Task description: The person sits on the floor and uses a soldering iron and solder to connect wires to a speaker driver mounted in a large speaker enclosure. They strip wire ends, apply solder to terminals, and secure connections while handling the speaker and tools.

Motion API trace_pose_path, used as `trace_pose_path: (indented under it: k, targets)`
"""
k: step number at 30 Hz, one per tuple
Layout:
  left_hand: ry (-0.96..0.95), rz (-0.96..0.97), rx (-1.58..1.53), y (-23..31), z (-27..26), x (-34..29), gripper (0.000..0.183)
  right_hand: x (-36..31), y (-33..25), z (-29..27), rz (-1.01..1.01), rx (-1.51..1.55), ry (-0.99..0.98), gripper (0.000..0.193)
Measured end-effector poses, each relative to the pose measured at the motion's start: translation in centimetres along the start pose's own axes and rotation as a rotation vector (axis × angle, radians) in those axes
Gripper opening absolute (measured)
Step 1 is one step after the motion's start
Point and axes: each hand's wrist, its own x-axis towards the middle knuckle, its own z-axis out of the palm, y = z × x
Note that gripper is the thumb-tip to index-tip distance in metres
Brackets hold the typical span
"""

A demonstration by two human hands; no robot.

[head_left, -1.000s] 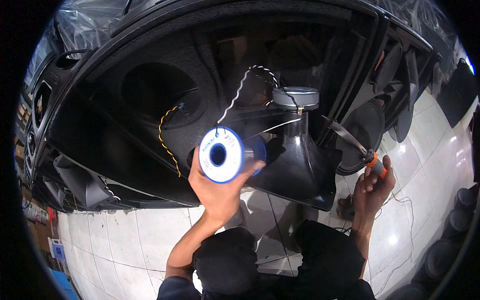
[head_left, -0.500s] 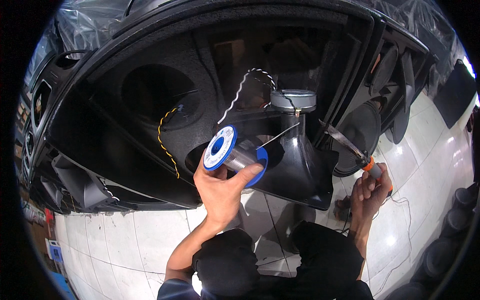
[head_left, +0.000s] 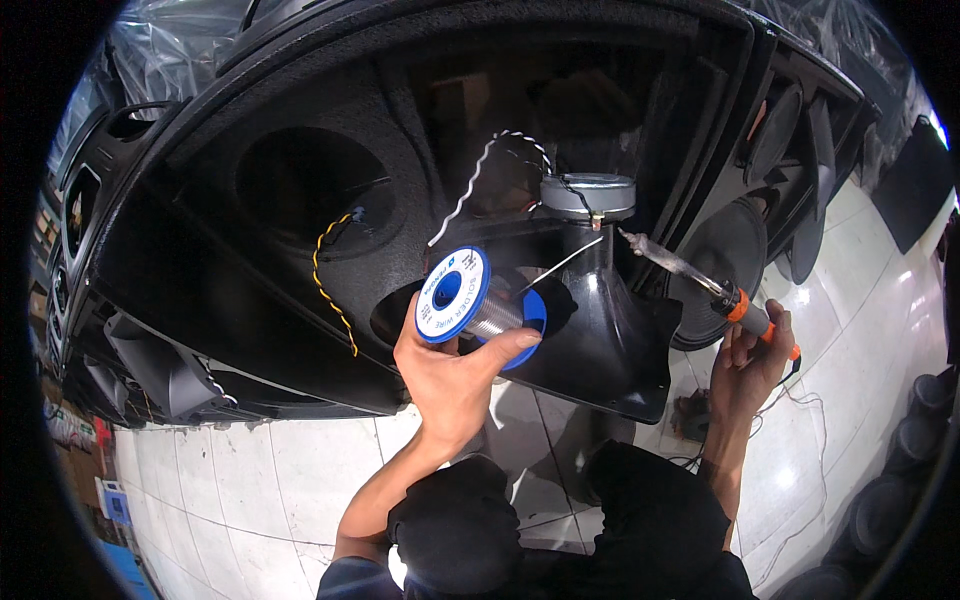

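Observation:
In my left hand [head_left: 450, 390] is a spool of solder wire [head_left: 495, 318] with blue and white flanges, tilted. A straight length of solder [head_left: 563, 264] sticks out from it, its free end just below the small terminal [head_left: 597, 222] on a speaker driver. The silver round driver [head_left: 590, 195] sits atop a black horn [head_left: 600, 320]. My right hand [head_left: 748, 370] grips a soldering iron [head_left: 735, 305] with an orange and grey handle. Its tip is right of the terminal, apart from it. Twisted black-and-white wires [head_left: 480, 180] run to the driver.
Behind stands a large black speaker cabinet [head_left: 210, 240] with round openings. Yellow-and-black twisted wires [head_left: 322, 270] hang from one. A dark speaker cone [head_left: 725, 265] stands at the right, several dark round parts [head_left: 870, 515] farther right. A thin cable [head_left: 815, 450] trails over the white tile floor [head_left: 240, 470].
The iron's tip has moved left, closer to the terminal. My left hand has shifted slightly right with the spool, and the solder's end has risen slightly.

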Motion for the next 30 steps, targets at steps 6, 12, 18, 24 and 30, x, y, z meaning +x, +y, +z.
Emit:
trace_pose_path:
  k: [6,12,18,24,30]
  targets:
    - [0.021,0.008,0.049,0.1,0.4,0.2,0.067,0.4,0.8,-0.1,-0.018,-0.024,0.019,0.034]
    - [0.015,0.048,0.067,-0.1,0.5,0.3,0.068,0.4,1.0,-0.1,-0.026,-0.051,0.022,0.034]
    - [0.003,0.089,0.079,0.1,0.7,0.3,0.067,0.4,1.1,-0.3,-0.02,-0.053,-0.011,0.035]
    - [0.005,0.088,0.077,-0.1,0.7,0.4,0.068,0.4,1.4,-0.4,-0.029,-0.059,0.0,0.036]
    - [0.001,0.094,0.094,-0.3,0.7,0.5,0.069,0.5,1.6,-0.8,-0.066,-0.056,-0.06,0.039]
